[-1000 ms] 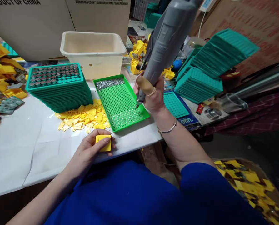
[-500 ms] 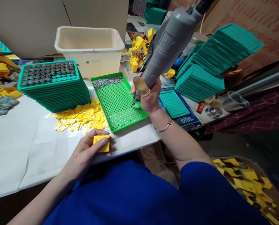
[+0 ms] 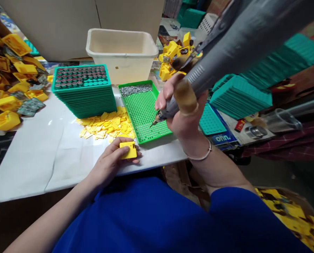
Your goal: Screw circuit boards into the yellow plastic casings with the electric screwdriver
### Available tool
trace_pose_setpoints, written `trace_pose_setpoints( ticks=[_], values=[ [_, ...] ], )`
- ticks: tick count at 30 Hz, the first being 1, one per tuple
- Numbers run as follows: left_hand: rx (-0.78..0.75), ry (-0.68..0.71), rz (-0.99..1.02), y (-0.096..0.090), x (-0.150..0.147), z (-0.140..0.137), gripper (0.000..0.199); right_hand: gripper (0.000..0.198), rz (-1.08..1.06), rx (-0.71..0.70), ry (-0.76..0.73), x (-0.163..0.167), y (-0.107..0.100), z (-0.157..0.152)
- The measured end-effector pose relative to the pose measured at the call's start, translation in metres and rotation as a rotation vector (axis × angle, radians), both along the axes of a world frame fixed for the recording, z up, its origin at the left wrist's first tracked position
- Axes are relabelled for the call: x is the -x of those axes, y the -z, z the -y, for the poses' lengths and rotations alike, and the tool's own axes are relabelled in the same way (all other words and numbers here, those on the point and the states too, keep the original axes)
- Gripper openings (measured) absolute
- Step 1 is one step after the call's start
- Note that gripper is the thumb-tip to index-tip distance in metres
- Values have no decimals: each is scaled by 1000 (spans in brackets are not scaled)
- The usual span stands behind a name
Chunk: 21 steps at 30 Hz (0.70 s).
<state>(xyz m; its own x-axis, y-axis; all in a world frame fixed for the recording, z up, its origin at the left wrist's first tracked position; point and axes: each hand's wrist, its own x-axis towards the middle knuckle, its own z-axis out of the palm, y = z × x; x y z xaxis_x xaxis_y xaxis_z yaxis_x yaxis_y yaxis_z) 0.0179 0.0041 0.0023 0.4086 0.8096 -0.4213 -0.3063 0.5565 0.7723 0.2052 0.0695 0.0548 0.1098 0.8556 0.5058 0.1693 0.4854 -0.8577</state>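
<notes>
Near the table's front edge, my left hand (image 3: 117,156) is closed on a small yellow plastic case (image 3: 129,150), thumb on top and fingers around its far side. My right hand (image 3: 185,109) grips a grey electric screwdriver (image 3: 212,66), its bit pointing down and left. A finger cover sits on one finger of that hand. Below the bit lies a green perforated tray (image 3: 141,112) with small metal screws (image 3: 135,90) heaped at its far end. Whether the bit carries a screw is too small to tell. Loose flat yellow pieces (image 3: 106,126) lie left of the tray.
A stack of teal trays (image 3: 85,100) topped with small cylindrical parts stands at the left. Behind is a whitish plastic bin (image 3: 122,63). Yellow housings (image 3: 7,102) pile up at far left; more teal trays (image 3: 241,96) and a clear cup (image 3: 283,119) are at right.
The view has swung left, so the scene sits farther right. The screwdriver looks closer to the camera and more slanted. The yellow case now shows a different face, with a notch and small holes.
</notes>
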Motion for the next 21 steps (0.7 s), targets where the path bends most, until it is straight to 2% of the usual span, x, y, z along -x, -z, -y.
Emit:
trace_pose_setpoints(
  ticks=[3,6,9,11,15,21],
  values=[
    [9,-11,19,1,0,1,25,40,-24,158,-103,24,-7,21],
    [-13,1,29,1,0,1,23,31,39,263,-187,38,3,29],
    [-33,17,28,3,0,1,22,28,167,244,-237,42,16,28],
    [-27,14,28,4,0,0,20,25,210,232,-202,42,20,28],
    [-25,15,46,6,1,0,20,21,241,264,-139,43,14,29],
    [-32,30,40,6,0,-2,26,26,220,261,-183,43,11,28]
  ],
)
